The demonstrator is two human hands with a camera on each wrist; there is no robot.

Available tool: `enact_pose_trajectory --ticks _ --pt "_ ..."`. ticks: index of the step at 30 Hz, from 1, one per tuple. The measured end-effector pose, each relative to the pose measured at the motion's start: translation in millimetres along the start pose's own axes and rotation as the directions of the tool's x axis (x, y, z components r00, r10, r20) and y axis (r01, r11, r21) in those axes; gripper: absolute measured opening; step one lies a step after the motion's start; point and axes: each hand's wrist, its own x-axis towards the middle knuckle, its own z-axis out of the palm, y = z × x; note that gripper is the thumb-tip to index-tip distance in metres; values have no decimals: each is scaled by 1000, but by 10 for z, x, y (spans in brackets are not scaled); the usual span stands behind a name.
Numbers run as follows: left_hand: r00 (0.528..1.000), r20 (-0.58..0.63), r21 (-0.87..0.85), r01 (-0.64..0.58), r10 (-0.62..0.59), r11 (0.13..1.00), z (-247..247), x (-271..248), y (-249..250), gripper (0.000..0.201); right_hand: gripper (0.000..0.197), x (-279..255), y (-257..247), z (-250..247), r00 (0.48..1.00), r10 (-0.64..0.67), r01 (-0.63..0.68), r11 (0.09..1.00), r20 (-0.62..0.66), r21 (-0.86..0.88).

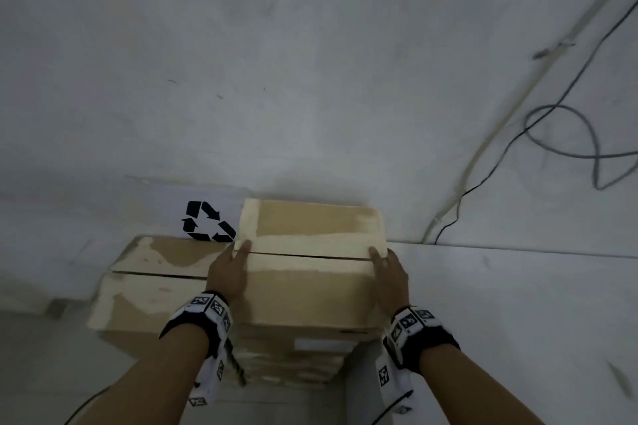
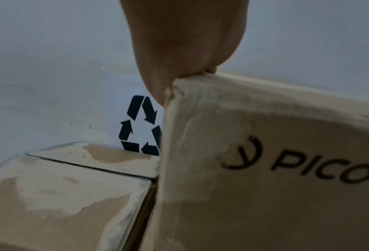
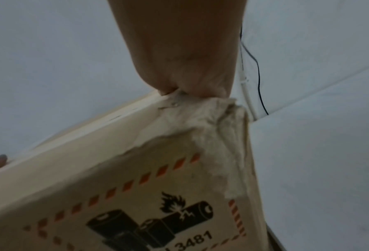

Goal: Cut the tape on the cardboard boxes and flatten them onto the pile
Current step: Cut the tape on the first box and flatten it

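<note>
A tan cardboard box (image 1: 310, 228) with torn, whitish tape marks and a seam across its top sits on a stack of flat cardboard layers (image 1: 293, 359). My left hand (image 1: 229, 271) grips its left top edge, thumb lying on the top. My right hand (image 1: 388, 272) grips the right top edge the same way. In the left wrist view, the left hand (image 2: 185, 42) clasps the corner of the box (image 2: 265, 186), which is printed PICO. The right hand (image 3: 179, 51) clasps the ragged corner of the box (image 3: 136, 178) above a battery warning label.
A second taped box (image 1: 155, 283) stands lower, directly left of the held one. Behind it a white sheet with a black recycling symbol (image 1: 207, 221) leans on the wall. Loose cables (image 1: 559, 128) run down the wall at right.
</note>
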Motion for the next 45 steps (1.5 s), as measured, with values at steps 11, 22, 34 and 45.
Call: enact_pose_trajectory --ticks 11,22,34,45 --pt "953 -77 -61 -299 295 952 488 -1466 727 48 46 -590 46 -1788 916 -305 330 942 -262 58" --pt "905 142 300 -426 402 853 1685 -2015 1418 39 24 -851 745 -3313 910 -237 259 966 -340 20" --pt "876 474 -268 50 87 962 2718 -2331 1892 94 29 -689 1541 -3922 911 -27 206 895 -411 397" --pt "939 321 -818 210 121 536 3657 -2662 1808 23 41 -276 2169 -4287 954 53 164 733 -294 661"
